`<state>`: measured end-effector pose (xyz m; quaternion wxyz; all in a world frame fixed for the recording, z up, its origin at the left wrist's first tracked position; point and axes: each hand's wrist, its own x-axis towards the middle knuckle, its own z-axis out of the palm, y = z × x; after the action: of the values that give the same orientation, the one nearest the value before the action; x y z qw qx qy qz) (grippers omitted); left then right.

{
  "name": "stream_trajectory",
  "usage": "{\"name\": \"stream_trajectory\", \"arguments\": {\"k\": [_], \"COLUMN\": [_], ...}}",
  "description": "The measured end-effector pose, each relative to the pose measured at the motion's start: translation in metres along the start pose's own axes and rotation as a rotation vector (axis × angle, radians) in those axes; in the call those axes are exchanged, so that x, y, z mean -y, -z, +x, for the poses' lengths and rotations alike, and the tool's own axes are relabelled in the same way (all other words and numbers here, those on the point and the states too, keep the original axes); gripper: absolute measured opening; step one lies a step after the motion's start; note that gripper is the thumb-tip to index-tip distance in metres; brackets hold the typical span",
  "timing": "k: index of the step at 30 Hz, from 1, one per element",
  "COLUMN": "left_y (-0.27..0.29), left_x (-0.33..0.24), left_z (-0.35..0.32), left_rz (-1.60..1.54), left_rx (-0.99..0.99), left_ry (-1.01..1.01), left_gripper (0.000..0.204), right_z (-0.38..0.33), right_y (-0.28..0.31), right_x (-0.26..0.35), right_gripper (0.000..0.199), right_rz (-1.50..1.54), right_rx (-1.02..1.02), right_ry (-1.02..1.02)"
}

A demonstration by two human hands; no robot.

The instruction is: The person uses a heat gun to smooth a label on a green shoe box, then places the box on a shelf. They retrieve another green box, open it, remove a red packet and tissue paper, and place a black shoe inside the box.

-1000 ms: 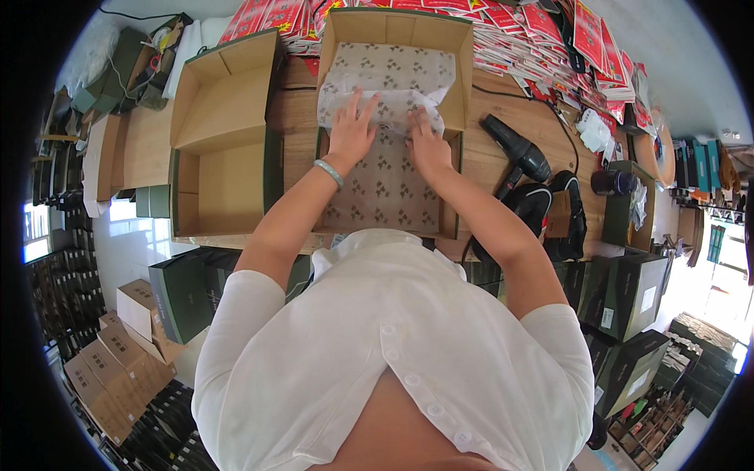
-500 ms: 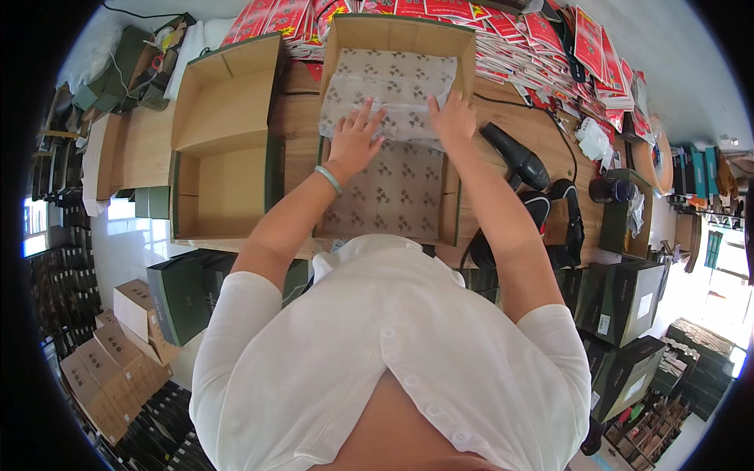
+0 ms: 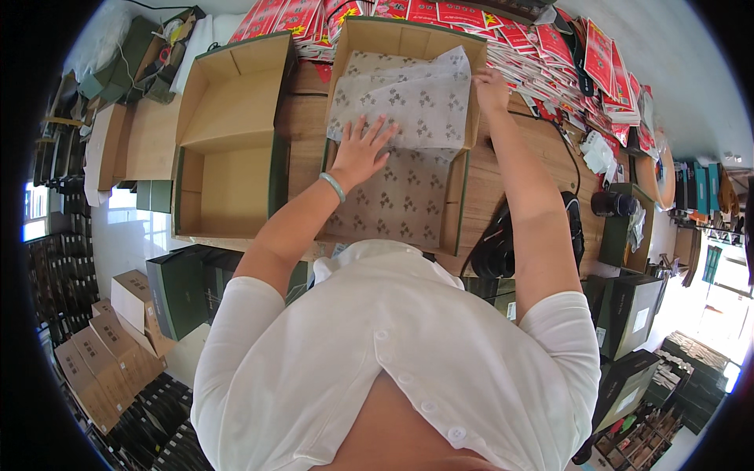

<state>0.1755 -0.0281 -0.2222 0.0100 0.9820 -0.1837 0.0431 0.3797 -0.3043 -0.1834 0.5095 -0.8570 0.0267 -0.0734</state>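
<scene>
A shoe-box-like open box (image 3: 450,206), dark green outside and brown inside, sits in front of me with its lid raised. Patterned tissue paper (image 3: 408,93) lies across it, its top right corner lifted and creased; a further sheet lines the bottom. My left hand (image 3: 363,151), a pale bangle at the wrist, rests spread and flat on the tissue. Over the lid's right edge is my right hand (image 3: 492,89), fingers pinched together; what they hold, if anything, is too small to make out. Black shoes (image 3: 500,247) stand right of the box, partly behind my right forearm.
A second open box (image 3: 228,182) stands to the left on the wooden table (image 3: 305,118). Red printed packets (image 3: 542,67) are heaped along the back. At the right are a dark jar (image 3: 614,204) and crumpled white plastic (image 3: 598,153). Brown cartons (image 3: 98,353) stand lower left.
My right hand has moved off the tissue, right and farther away, its fingers now closed. The tissue's right corner has risen. My left hand stays on the paper; my right forearm now covers the hair dryer.
</scene>
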Motion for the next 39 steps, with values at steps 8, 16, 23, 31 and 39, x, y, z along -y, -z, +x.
{"name": "stream_trajectory", "arguments": {"k": [8, 16, 23, 31, 39], "left_y": [-0.001, -0.001, -0.062, -0.058, -0.068], "left_x": [0.002, -0.001, -0.041, -0.032, -0.026], "left_z": [0.016, 0.002, -0.084, -0.107, -0.098], "left_rz": [-0.042, -0.073, -0.301, -0.171, -0.281], "left_rx": [0.024, -0.096, 0.622, 0.872, 0.575], "left_ry": [-0.04, 0.015, 0.247, 0.138, 0.225], "left_gripper": [0.068, 0.076, 0.102, 0.125, 0.083], "right_z": [-0.13, -0.165, -0.264, -0.287, -0.281], "right_y": [-0.012, -0.022, -0.053, -0.038, -0.038], "right_x": [0.021, -0.017, -0.068, -0.091, -0.071], "right_gripper": [0.067, 0.082, 0.103, 0.125, 0.1], "right_rz": [-0.659, -0.862, -0.999, -1.229, -1.019], "right_rx": [0.523, 0.365, 0.846, 1.05, 1.0], "right_ry": [0.716, 0.642, 0.291, 0.2, 0.116]}}
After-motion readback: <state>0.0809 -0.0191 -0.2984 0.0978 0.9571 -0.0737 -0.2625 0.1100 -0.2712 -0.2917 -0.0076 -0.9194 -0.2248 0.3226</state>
